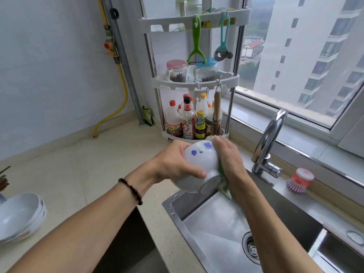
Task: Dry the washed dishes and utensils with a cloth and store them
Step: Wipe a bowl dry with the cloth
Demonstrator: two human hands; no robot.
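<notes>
Presently a white bowl (pixel 199 164) with blue flower marks is held tilted on its side, foot toward the viewer, above the near-left corner of the sink (pixel 222 229) and the counter edge. It is gripped by the left hand (pixel 173 164), whose thumb is curled over the near wall and whose fingers are wrapped round the far side. A green cloth (pixel 223 186) is pressed against the bowl's right side by the right hand (pixel 229 158), its fingers laid flat and close together; whether they curl into the bowl's mouth cannot be told.

A slip is the main risk. The bowl looks glazed and may be wet, and it is carried by one hand only, so a hard wipe from the right could push it out of the grip and onto the steel basin or the stone counter (pixel 94 158), where chipping would be likely.

To the right, the faucet (pixel 269 138) stands near the wiping hand and could be struck by a wide stroke. A dish brush (pixel 299 180) lies further right on the ledge. Beyond the hands, a corner rack (pixel 195 81) crowded with sauce bottles (pixel 188 121) stands close. At near left, stacked bowls (pixel 19 215) rest on the counter, with chopsticks (pixel 4 180) partly seen at the left edge.
</notes>
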